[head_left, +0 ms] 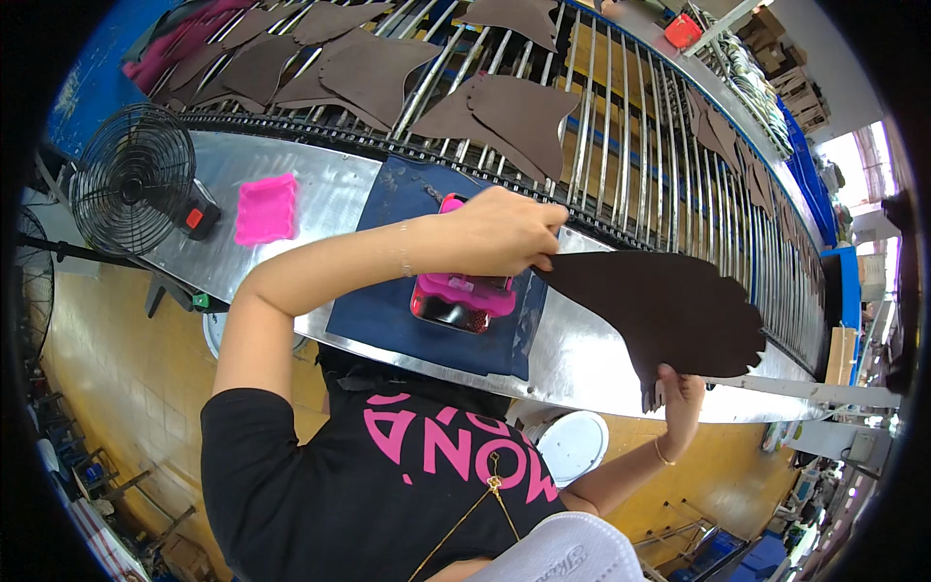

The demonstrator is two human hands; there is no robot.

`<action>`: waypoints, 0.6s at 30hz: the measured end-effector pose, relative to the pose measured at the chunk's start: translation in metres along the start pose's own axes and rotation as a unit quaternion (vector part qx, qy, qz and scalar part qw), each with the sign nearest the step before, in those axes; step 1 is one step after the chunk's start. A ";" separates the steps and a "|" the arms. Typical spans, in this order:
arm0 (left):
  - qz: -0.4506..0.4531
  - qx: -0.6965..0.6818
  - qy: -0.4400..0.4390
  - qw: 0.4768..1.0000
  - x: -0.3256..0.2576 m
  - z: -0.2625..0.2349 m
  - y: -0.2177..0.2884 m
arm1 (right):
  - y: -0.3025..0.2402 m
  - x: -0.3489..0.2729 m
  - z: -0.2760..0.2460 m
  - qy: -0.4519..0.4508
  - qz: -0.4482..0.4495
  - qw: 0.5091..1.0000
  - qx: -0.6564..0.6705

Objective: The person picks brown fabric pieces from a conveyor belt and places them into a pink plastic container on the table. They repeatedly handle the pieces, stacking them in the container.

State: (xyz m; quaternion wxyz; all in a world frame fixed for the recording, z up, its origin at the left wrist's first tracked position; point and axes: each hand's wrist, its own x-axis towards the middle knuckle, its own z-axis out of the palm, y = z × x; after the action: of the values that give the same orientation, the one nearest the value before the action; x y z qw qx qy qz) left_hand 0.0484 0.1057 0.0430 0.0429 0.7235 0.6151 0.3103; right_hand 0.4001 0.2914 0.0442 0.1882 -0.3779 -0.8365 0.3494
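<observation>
A dark brown cut piece, flat like leather and with a scalloped edge (679, 306), is stretched between my hands above the metal worktop (582, 364). Its narrow end is pinched by my left hand (509, 231), fingers closed. At the piece's lower edge, my right hand (682, 400) grips it with the thumb on top; the other fingers are partly hidden behind. Under my left forearm lies a pink tray (465, 294) on a dark blue mat (373, 325), with a shiny red-and-black object (449, 315) beneath it. My left hand partly covers these things.
Beyond the worktop runs a conveyor of metal rods (606, 145), carrying several brown pieces (514, 112). A black fan (134, 179) stands at the left, beside a pink scalloped tray (266, 210). Below the worktop is a white round lid (574, 446).
</observation>
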 end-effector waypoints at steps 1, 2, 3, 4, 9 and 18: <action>0.017 0.000 0.005 1.000 0.009 0.003 0.001 | -0.003 0.000 -0.011 0.011 0.002 1.000 0.005; 0.023 0.010 0.022 0.999 0.017 0.003 0.002 | -0.005 0.002 -0.025 0.044 0.034 0.998 -0.003; 0.041 0.011 0.035 0.999 0.031 0.001 0.001 | -0.014 -0.002 -0.039 0.087 0.079 0.993 -0.016; 0.047 0.023 0.048 0.997 0.040 -0.003 0.003 | -0.045 0.012 -0.021 0.188 -0.108 0.975 0.055; -0.029 0.025 0.158 0.987 0.053 -0.035 -0.005 | -0.088 0.063 -0.037 0.223 -0.087 0.968 0.071; -0.157 -0.104 0.064 0.980 -0.100 -0.030 -0.020 | -0.093 0.201 0.132 -0.057 0.019 0.870 0.489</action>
State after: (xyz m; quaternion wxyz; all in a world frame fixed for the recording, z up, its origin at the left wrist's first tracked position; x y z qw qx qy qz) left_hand 0.0113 0.0096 0.0185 0.1268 0.5881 0.6871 0.4074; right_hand 0.1480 0.3429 0.0318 0.2944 -0.2325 -0.5610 0.7380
